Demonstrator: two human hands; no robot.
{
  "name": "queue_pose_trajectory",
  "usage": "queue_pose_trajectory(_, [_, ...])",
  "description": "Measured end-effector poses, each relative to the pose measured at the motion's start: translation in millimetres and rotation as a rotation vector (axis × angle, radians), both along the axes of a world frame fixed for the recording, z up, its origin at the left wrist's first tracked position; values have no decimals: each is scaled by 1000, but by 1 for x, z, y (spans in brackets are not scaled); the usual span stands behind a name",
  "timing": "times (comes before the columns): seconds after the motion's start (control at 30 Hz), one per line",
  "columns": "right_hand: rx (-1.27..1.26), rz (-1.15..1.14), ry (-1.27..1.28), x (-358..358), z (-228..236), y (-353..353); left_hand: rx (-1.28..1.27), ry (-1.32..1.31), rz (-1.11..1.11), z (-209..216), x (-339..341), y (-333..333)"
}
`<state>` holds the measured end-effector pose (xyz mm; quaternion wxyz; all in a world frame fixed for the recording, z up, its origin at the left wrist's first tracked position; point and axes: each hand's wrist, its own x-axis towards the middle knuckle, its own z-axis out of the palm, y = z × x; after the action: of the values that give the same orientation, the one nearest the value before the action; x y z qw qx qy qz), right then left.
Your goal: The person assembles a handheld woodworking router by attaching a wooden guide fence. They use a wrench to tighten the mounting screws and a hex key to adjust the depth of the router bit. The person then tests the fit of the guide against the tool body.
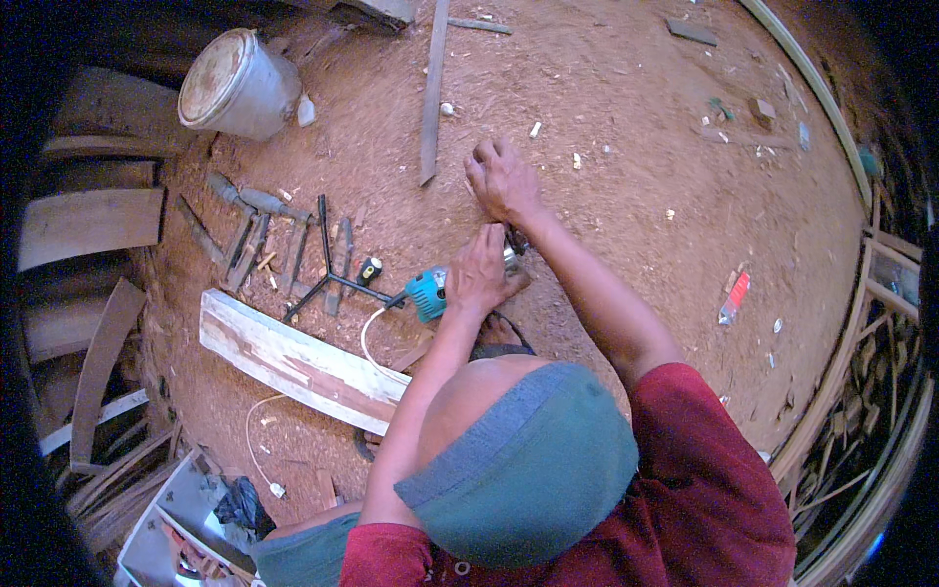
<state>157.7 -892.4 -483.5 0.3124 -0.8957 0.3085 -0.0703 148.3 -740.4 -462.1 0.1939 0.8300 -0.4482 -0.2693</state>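
My left hand (pixel 476 271) is wrapped round a teal power tool (pixel 426 293) with a silver metal front, low over the dirt floor. A pale cord hangs from the tool's rear end. Just beyond it, my right hand (pixel 503 180) is raised with its fingers curled in; what they hold, if anything, is hidden. A small dark part of the tool shows between my left fingers and my right wrist. Left of the tool lie a black Y-shaped metal tool (pixel 328 275) and a short black-and-yellow handle (pixel 370 269).
A curved board with worn white paint (pixel 284 354) lies at the left. Several wooden-handled hand tools (pixel 293 256) lie beyond it, near a lidded bucket (pixel 264 93). A long wood strip (pixel 432 98), a red-and-white packet (pixel 734 297) and scattered chips lie on the dirt.
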Motion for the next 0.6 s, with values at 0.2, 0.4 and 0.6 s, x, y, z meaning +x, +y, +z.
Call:
queue_pose_trajectory(0.2, [-308,-32,-37,6,-34,-7,-54,35,-7,4,2,-5])
queue_pose_trajectory(0.4, [-44,-64,167,-6,-24,2,-8,20,-22,7,0,0])
queue_pose_trajectory(0.6, [38,73,299,-32,-17,-11,27,38,-58,4,4,0])
